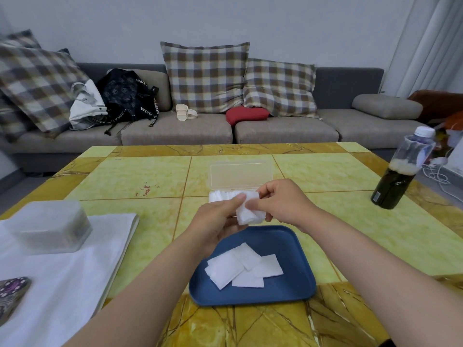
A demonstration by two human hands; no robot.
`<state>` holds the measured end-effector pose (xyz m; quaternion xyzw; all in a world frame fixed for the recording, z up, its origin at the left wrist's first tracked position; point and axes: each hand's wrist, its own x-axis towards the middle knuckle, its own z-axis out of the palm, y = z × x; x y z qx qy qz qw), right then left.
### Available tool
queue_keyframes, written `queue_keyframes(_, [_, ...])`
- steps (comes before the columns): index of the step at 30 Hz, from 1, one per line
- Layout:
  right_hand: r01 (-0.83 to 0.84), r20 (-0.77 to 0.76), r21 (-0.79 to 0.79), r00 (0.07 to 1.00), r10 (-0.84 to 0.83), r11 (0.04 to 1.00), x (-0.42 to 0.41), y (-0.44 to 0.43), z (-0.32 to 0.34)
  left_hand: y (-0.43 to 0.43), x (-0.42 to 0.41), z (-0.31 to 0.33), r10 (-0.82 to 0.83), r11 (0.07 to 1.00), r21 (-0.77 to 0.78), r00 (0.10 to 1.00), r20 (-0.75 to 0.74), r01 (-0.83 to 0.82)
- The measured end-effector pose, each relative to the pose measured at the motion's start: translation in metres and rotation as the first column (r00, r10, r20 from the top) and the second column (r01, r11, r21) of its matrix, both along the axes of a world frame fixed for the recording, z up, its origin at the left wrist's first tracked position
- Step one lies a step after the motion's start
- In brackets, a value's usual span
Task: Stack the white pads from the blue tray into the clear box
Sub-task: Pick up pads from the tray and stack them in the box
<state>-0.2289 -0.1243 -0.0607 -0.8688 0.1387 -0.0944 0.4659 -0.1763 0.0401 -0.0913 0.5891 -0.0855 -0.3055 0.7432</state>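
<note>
The blue tray lies near the table's front edge with several white pads loose in it. Just above the tray, my left hand and my right hand both pinch a small bunch of white pads. Behind my hands stands the clear box, its lid tipped open toward the sofa. A row of white pads packed in the box shows at its left end; the rest of the box is hidden by my hands.
A dark bottle with a white cap stands at the table's right edge. On the left, a white cloth carries a frosted plastic container and a patterned object. The sofa with cushions and bags lies beyond.
</note>
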Motion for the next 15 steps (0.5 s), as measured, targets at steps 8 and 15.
queue_keyframes(8, [-0.046, -0.199, 0.385, 0.971, 0.132, 0.922, -0.005, -0.009, 0.001, -0.003, 0.004, 0.002, -0.032, 0.999, -0.009, 0.999, -0.001, 0.032])
queue_keyframes(15, [0.012, -0.172, 0.568, 0.979, 0.104, 0.823, 0.002, -0.021, 0.006, -0.030, 0.006, 0.011, 0.098, 0.995, 0.008, 0.991, 0.087, -0.099])
